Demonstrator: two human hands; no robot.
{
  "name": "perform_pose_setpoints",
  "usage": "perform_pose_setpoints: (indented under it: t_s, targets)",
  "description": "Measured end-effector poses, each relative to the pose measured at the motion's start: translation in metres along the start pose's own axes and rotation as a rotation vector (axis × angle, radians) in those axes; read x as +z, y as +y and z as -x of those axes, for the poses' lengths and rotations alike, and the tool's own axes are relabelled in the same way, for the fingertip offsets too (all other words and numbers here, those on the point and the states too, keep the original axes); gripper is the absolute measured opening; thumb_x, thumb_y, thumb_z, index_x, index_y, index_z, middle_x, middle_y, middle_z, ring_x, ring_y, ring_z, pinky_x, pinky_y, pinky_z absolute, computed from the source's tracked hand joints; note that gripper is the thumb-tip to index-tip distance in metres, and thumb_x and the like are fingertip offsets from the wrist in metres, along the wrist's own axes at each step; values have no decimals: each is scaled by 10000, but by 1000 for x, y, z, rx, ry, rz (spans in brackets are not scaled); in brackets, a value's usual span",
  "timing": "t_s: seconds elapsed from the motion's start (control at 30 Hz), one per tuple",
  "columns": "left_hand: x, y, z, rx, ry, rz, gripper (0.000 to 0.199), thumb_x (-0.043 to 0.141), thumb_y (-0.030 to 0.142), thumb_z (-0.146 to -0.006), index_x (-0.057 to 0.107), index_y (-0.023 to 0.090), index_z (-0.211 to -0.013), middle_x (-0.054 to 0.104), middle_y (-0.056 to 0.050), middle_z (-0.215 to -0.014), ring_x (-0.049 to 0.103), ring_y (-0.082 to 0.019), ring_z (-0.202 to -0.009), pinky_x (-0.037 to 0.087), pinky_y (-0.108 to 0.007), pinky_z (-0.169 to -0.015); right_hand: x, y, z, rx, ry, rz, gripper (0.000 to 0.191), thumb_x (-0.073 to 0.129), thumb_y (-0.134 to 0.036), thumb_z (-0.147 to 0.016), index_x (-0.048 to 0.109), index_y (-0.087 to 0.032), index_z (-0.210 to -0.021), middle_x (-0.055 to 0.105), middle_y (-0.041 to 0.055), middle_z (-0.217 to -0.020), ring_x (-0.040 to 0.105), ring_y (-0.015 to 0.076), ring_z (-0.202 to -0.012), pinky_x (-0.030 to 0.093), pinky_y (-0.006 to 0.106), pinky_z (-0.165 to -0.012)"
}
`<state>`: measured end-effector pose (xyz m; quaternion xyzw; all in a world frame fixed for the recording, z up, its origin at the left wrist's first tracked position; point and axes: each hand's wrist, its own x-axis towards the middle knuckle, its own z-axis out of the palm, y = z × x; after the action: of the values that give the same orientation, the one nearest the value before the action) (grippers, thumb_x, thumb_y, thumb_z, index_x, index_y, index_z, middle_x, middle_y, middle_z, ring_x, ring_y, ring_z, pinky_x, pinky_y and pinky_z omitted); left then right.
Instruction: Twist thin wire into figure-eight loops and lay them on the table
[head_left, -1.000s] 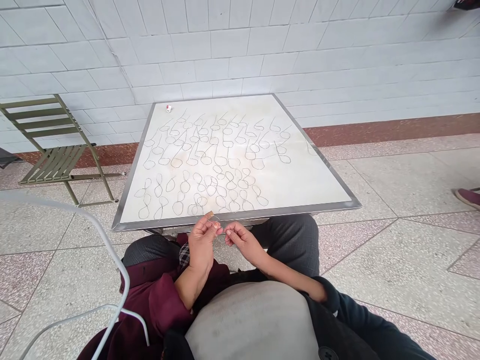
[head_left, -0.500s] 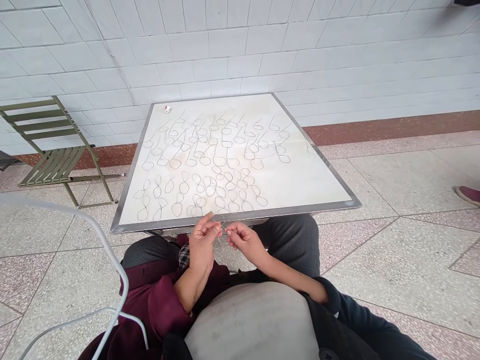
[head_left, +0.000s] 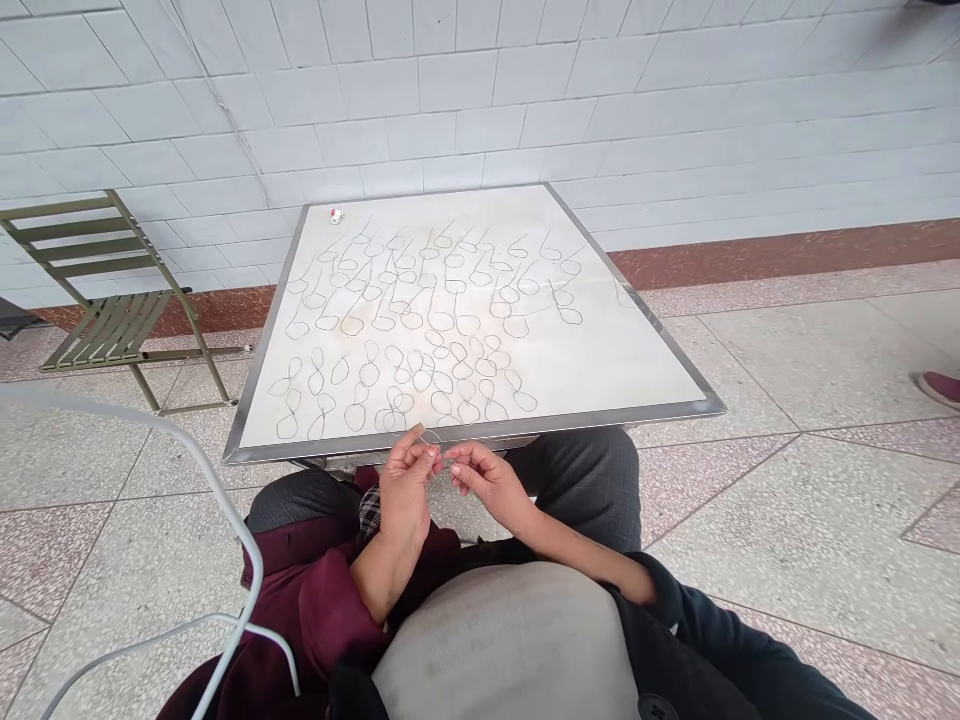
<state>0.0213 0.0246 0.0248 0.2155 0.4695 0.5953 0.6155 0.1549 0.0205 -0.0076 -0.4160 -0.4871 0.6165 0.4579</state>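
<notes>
Just off the table's near edge, a thin looped wire (head_left: 432, 434) is pinched between my two hands. My left hand (head_left: 405, 480) grips it with thumb and fingers, and one fingertip looks wrapped in something tan. Close beside it, my right hand (head_left: 484, 478) is closed with thumb and forefinger on the wire near its crossing. Across the white table (head_left: 600, 370) lie several similar wire pieces. Those nearer me are twisted into double loops (head_left: 367, 372); farther back are single loops with straight tails (head_left: 444, 240).
A small red-and-white object (head_left: 337, 216) rests in the table's far left corner. A green folding chair (head_left: 112, 320) stands on the left. A pale cable (head_left: 217, 480) curves across the lower left. Behind is a white tiled wall (head_left: 465, 90); a shoe (head_left: 939, 388) shows at far right.
Both hands stay almost in place, with small finger movements on the wire. Its lower loop, plain before between the hands, now shows less. The wires on the table have not moved.
</notes>
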Motion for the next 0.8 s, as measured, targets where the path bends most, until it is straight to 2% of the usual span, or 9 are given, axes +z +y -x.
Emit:
perform_pose_setpoints:
  t_s: [0.1,0.2,0.27,0.43,0.67,0.8]
  targets:
    - [0,1,0,-10,25,16,442,792,198,-650,662,191,-1072,644,30,-727,598,-98,-684,445,-246,-697,4,0,1,108,-35,-198,237,631,-446,-845,614,-222,-920,625,10,-839,571,133,-777,447,233,-627]
    - [-1,1,0,-24,13,35,418,795,191,-645,670,185,-1044,658,19,-736,603,-101,-682,446,-249,-689,5,-2,3,298,-125,-400,289,635,-487,-836,636,-203,-888,586,10,-792,529,111,-705,410,211,-587]
    - [-2,-1,1,-48,8,55,416,799,183,-637,673,187,-1034,663,20,-736,606,-100,-673,450,-256,-697,4,-4,3,369,-160,-464,296,677,-482,-805,657,-199,-891,549,-1,-736,490,102,-654,400,208,-577]
    - [-4,-5,0,-75,28,103,425,812,160,-608,685,185,-1012,672,20,-721,624,-109,-704,451,-277,-767,2,-7,2,376,-155,-470,274,772,-410,-728,697,-204,-894,517,-23,-669,449,92,-612,400,211,-588]
    - [-2,-4,0,-49,16,73,417,811,174,-614,694,183,-1014,677,18,-707,617,-111,-672,447,-290,-762,1,-4,1,363,-120,-444,241,784,-373,-719,710,-213,-884,581,-4,-769,450,84,-615,396,208,-580]
    - [-1,-6,0,-34,26,50,438,821,178,-594,698,177,-1014,677,18,-697,602,-104,-653,444,-278,-739,0,0,1,374,-108,-471,222,795,-338,-713,710,-205,-869,566,-14,-770,452,70,-614,381,195,-579]
